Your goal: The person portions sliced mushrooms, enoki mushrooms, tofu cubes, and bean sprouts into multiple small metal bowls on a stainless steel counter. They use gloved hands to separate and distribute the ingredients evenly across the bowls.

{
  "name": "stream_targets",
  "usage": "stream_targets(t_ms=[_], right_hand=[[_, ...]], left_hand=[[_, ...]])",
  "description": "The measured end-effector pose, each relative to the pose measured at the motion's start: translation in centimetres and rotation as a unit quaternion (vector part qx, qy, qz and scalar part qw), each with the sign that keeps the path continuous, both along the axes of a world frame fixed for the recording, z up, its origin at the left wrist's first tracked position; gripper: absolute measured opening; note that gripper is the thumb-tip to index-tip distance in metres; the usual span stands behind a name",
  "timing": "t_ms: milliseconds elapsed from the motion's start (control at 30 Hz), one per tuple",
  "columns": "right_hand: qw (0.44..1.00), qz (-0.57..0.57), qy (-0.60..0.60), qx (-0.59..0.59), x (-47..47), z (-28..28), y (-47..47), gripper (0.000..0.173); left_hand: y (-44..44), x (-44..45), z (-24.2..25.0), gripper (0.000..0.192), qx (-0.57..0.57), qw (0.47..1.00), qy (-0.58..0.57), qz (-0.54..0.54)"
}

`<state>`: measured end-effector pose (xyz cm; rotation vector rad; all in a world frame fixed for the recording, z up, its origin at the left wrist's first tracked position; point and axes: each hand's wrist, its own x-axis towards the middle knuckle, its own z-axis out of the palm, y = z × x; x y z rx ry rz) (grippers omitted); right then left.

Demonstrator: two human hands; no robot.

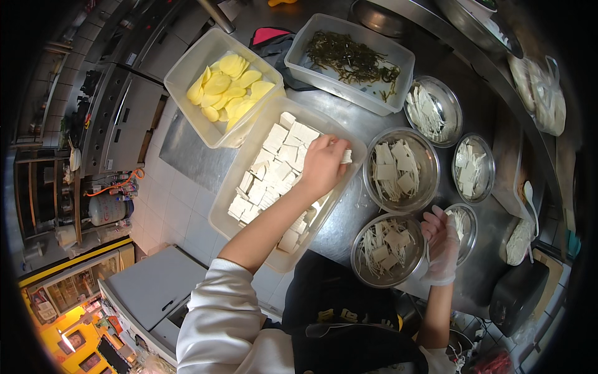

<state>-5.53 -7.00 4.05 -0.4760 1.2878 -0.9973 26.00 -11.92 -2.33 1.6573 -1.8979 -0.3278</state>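
My bare left hand point(327, 161) is inside a translucent plastic tub point(226, 187), fingers curled around a few thin white slices point(346, 156) that look like tofu. More stacked white slices point(275, 163) fill much of that tub. My right hand point(440, 243), in a clear disposable glove, is over the left side of a small steel bowl point(471, 243) with enoki mushrooms point(459, 223). Its fingers are loosely bent and apart from the thumb; nothing shows in it. Close by, two larger steel bowls point(435, 187) point(357, 262) hold enoki topped with white slices.
Two more small steel bowls point(460, 119) point(491, 175) with enoki stand farther right. Beyond the tub are a bin point(180, 93) of yellow potato-like slices and a container point(336, 89) of dark seaweed-like strips. A metal shelf edge point(514, 89) curves along the right.
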Motion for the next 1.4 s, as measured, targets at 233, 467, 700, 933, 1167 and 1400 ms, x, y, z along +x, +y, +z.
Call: stream_targets(t_ms=[233, 467, 700, 933, 1167, 1400], right_hand=[[0.982, 0.104, 0.159, -0.009, 3.2, 2.4, 0.6, 0.047], [0.803, 0.290, 0.326, -0.406, 11.4, 7.9, -3.0, 0.070], [0.722, 0.269, 0.399, -0.497, 10.7, 9.0, -5.7, 0.046], [0.885, 0.247, 0.221, -0.328, 7.9, 6.9, -7.4, 0.030], [0.968, 0.122, 0.163, -0.147, 4.1, -0.6, -15.9, 0.020], [0.885, 0.280, 0.236, -0.288, 1.9, -1.1, -18.6, 0.024]], left_hand=[[3.4, 1.7, 6.2, 0.039, 0.088, 0.756, 0.626, 0.168], [4.8, -0.8, 12.0, 0.041, 0.286, 0.440, 0.850, -0.049], [2.3, -3.0, 12.6, 0.041, 0.377, 0.431, 0.818, -0.052], [-0.4, -4.4, 10.9, 0.037, 0.458, 0.464, 0.756, -0.058], [-3.7, -6.7, 10.4, 0.035, 0.454, 0.482, 0.750, -0.003], [-6.6, -9.1, 9.5, 0.030, 0.414, 0.566, 0.712, 0.035]])
